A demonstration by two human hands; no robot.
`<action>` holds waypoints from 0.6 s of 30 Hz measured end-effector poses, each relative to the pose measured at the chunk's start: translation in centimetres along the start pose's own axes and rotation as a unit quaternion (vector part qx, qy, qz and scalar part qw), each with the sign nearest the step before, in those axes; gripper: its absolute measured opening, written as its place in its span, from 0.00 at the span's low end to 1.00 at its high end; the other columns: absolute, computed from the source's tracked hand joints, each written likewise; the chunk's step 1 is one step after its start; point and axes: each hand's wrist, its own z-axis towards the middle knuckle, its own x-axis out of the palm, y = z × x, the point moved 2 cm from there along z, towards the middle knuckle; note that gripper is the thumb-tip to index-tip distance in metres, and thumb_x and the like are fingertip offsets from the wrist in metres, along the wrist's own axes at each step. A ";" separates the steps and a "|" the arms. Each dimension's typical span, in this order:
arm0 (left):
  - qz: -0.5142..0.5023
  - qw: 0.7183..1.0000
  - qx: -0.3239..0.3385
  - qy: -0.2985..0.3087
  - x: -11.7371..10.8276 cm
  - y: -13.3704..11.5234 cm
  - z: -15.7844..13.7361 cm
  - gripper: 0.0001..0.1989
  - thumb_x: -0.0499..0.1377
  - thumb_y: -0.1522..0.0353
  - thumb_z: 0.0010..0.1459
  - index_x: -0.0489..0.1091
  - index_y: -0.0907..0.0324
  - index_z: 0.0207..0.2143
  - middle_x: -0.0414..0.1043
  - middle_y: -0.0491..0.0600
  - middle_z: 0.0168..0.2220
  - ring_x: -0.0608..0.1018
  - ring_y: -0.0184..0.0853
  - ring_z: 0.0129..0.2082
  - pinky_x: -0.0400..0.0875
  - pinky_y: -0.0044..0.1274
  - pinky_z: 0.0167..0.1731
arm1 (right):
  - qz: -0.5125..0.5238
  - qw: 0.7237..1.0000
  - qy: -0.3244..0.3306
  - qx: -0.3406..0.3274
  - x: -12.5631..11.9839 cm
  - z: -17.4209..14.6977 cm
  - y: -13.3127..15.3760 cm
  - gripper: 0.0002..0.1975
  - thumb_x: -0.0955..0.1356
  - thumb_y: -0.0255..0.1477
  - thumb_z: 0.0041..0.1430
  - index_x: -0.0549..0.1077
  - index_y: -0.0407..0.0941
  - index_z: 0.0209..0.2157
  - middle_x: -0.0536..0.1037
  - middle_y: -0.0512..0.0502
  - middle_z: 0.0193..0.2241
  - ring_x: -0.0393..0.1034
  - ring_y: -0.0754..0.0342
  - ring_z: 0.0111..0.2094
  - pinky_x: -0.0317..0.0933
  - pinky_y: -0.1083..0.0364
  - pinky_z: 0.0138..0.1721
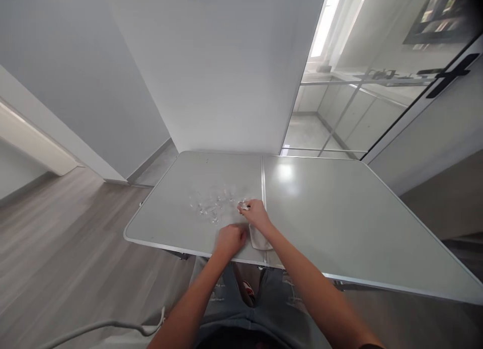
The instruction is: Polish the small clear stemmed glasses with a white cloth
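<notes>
Pale walls (219, 77) backed the grey folding worktop (320, 213); clear, glass-like pieces (213, 208) lay clustered left of its seam (263, 178); the right hand (257, 214) pinched a small clear piece (243, 206) beside them; the left hand (230, 239), near a whitish cloth (260, 241), was curled, contents indiscernible; light fingertip pressure probably worked best.

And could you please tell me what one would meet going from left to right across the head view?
Pale cable, clear pieces, right hand, bright glare spot, black door handle.
</notes>
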 end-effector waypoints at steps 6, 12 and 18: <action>-0.046 0.999 0.004 -0.002 0.3 0.1 0.0 0.15 0.53 0.69 0.64 0.80 0.59 0.38 0.80 0.59 0.39 0.81 0.41 0.38 0.68 0.27 0.37 | -0.015 0.999 0.047 0.005 2.6 0.1 1.0 0.10 0.71 0.34 0.56 0.83 0.44 0.30 0.83 0.42 0.26 0.76 0.50 0.31 0.60 0.57 0.32; -0.077 0.997 0.023 -0.014 0.5 0.3 -0.1 0.15 0.53 0.69 0.64 0.80 0.60 0.39 0.80 0.60 0.39 0.81 0.42 0.39 0.68 0.28 0.38 | -0.024 0.998 0.063 0.015 3.6 0.2 1.2 0.10 0.71 0.35 0.57 0.83 0.44 0.31 0.84 0.41 0.29 0.77 0.48 0.34 0.63 0.57 0.36; -0.068 0.997 0.024 -0.024 0.4 0.3 -0.3 0.13 0.53 0.68 0.63 0.79 0.59 0.38 0.80 0.58 0.38 0.81 0.42 0.38 0.67 0.27 0.37 | 0.062 0.997 0.049 0.021 2.1 -0.7 0.2 0.22 0.77 0.38 0.47 0.80 0.46 0.45 0.83 0.43 0.38 0.76 0.48 0.39 0.66 0.54 0.42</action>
